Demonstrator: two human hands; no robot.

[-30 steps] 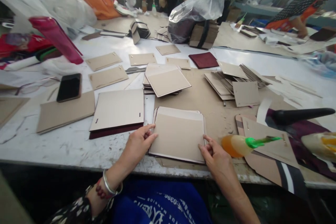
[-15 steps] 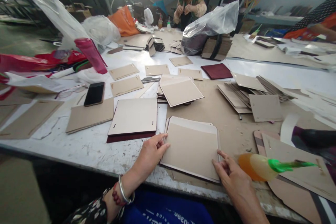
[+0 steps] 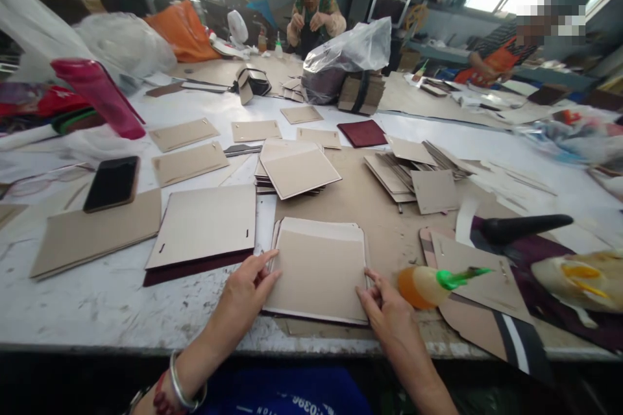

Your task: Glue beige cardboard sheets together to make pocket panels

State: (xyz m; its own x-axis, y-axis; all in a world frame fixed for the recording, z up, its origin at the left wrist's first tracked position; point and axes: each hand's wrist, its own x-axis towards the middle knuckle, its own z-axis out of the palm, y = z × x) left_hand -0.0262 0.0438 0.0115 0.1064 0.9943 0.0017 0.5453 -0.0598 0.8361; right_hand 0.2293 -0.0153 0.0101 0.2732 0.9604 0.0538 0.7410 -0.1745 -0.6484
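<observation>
A beige flat panel (image 3: 318,272) with a paler band along its far edge lies in front of me, atop what looks like a few similar sheets. My left hand (image 3: 250,288) grips its left edge between thumb and fingers. At the opposite edge, my right hand (image 3: 387,305) is closed the same way. Just right of that hand lies a glue bottle (image 3: 419,286) with amber liquid and a green nozzle. A pale panel with two slots (image 3: 207,224) rests on a dark red piece to the left. Beyond my hands sits a stack of beige panels (image 3: 300,170).
A phone (image 3: 111,183) lies on a beige panel at left, near a pink bottle (image 3: 97,97). Loose panels (image 3: 411,178) are piled at right, close to a black-handled tool (image 3: 525,227). Two people work across the table, beyond a plastic-wrapped bundle (image 3: 348,55).
The view has swung to the right, bringing a second person and the black-handled tool further into sight. Both hands stay at the same panel's edges.
</observation>
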